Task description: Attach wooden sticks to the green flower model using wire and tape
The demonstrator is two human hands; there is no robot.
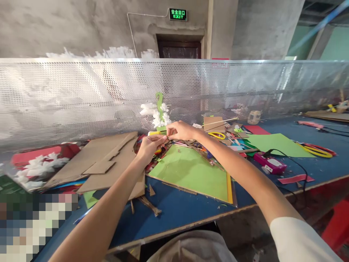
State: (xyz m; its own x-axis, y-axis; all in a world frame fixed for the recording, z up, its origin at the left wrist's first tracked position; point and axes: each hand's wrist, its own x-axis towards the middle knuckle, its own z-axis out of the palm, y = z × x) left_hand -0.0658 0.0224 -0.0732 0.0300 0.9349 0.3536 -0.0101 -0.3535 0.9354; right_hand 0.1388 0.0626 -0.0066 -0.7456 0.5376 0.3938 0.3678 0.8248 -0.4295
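Both my arms reach out over a blue worktable (174, 211). My left hand (149, 145) and my right hand (179, 130) meet near the table's back, fingers pinched together on a small thin piece I cannot make out. Just behind them stands a green paper shape with white fluffy tufts (159, 111) against the perforated metal screen (81, 94). A green sheet on cardboard (193, 171) lies below my hands. Yellow-handled scissors (217, 135) lie to the right of my right hand.
Cardboard pieces (106, 163) lie at the left, with red paper and white tufts (38, 163) beyond. At the right are a green sheet (275, 143), a pink glue gun with black cord (269, 164), and more scissors (316, 150). Paper scraps litter the middle.
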